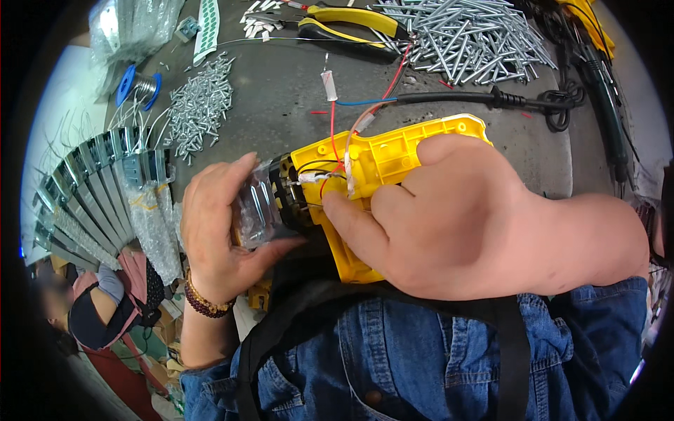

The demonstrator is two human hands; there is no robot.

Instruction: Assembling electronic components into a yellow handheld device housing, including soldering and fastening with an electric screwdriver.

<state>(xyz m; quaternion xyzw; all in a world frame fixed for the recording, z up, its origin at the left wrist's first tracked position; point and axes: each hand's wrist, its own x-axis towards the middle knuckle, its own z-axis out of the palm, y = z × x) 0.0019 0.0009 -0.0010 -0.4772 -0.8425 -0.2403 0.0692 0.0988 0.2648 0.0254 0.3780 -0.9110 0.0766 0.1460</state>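
Note:
My left hand (214, 210) is wrapped round a clear plastic sleeve (256, 207) with a black, slotted end piece (286, 189). That black end sits against the left end of an open yellow plastic housing (393, 154), which has ribs and screw posts inside. My right hand (449, 210) lies over the housing, its fingers curled round it, and one fingertip presses beside the wires in the shell. Red and black wires (332, 133) with white sleeves run out of the housing. A black power cord (463, 99) with blue and brown leads lies behind it. My right palm hides part of the housing.
Long screws (470, 42) lie heaped at the back right beside yellow-handled pliers (351, 28). Short screws (200, 105), a blue solder spool (138, 88) and a fanned row of wired metal parts (91, 189) are at left. Another person (98, 302) sits beyond, lower left.

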